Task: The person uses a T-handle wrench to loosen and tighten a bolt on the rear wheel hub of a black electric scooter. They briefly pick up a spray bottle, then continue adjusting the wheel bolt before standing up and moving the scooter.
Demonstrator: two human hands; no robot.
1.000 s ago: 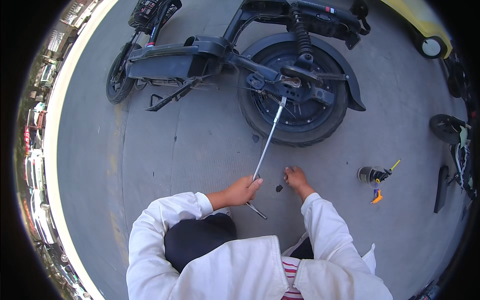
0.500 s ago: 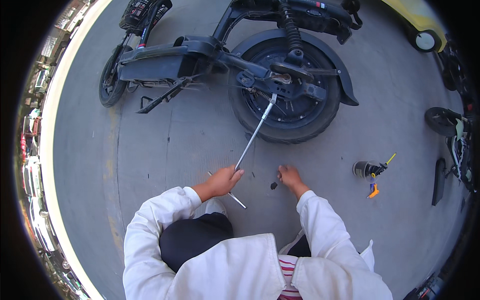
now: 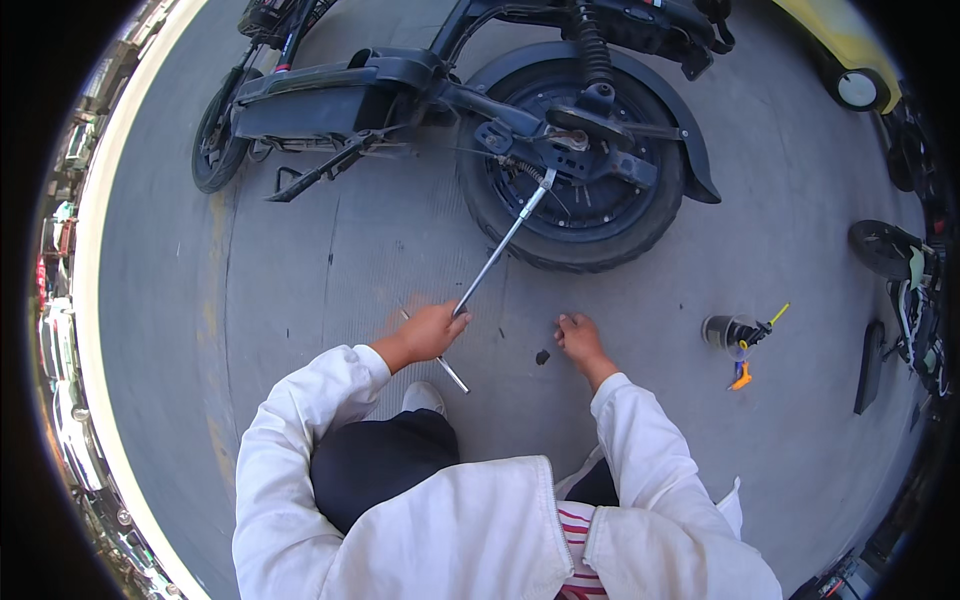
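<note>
The left hand (image 3: 430, 333) is closed tight around a long silver tool (image 3: 497, 256) near the middle of the frame. The tool is shaped like a T, and its short bar pokes out on both sides of the hand, with one end pointing down near a white shoe (image 3: 425, 398). The long bar slants up to the back wheel (image 3: 590, 257) of a dark scooter (image 3: 315, 105) at the top of the frame. Its tip reaches the parts near the wheel's middle, but how it fits there is too small to tell. The right hand (image 3: 582, 340) has curled fingers below the wheel's bottom edge; whether it holds anything cannot be told. A small black scrap (image 3: 542, 357) lies near it, to its lower left. Grey floor (image 3: 640, 310) makes a gap between the two hands, and a wider stretch runs over to a see-through cup (image 3: 714, 330) of tools at the right. Just under the cup is an orange handle (image 3: 741, 377). The scooter's kickstand (image 3: 318, 178) sticks out at the upper left, and a pale edge (image 3: 88, 290) curves down the far left.
</note>
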